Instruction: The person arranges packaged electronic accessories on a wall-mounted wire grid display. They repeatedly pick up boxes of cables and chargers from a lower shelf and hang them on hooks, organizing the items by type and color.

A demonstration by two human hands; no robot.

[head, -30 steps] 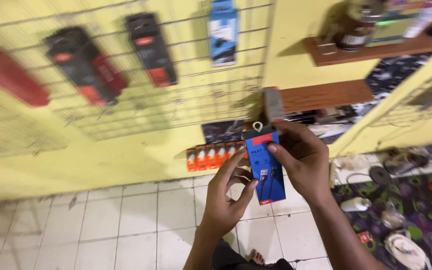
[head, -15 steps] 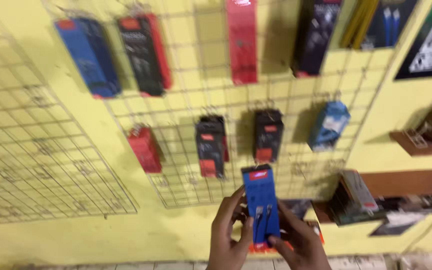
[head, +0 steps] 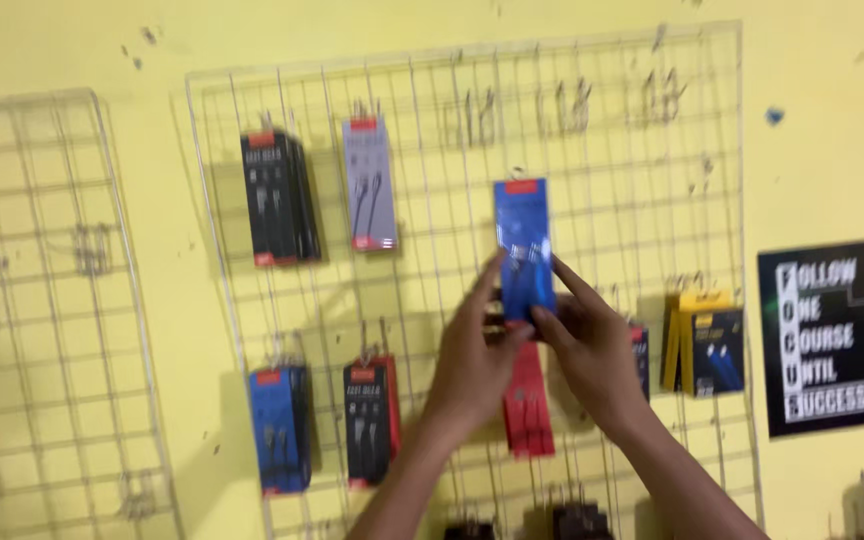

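Blue pack (head: 523, 245) stood upright between your two hands, raised against the wire grid (head: 592, 120) on the yellow wall (head: 832, 130). Your left hand (head: 472, 355) had its fingers narrow on the pack's lower left edge, with one finger stretched up along that edge, likely to keep the pack from tipping. Your right hand (head: 587, 345) pinched the bottom right corner between thumb and fingers, one finger pointing up beside the right edge. Holding it low like this left the red top strip and its hang hole free above your fingertips, close to the grid wires, which looked like the reason for the grip.

Up and to the left of your fingers hung a grey pack (head: 369, 185), and further left a black pack (head: 277, 198). Just below your hands, partly hidden by them, a red pack (head: 529, 405) hung on the grid. Lower left of your left wrist hung a black-and-red pack (head: 370, 420) and a second blue pack (head: 277, 428). To the right of your right hand, well apart, sat a yellow-topped pack (head: 707, 340), and beyond it a black poster (head: 822, 335) on the wall. The empty hooks (head: 567, 105) stood above your fingertips. Motion blur kept the finer details unclear.
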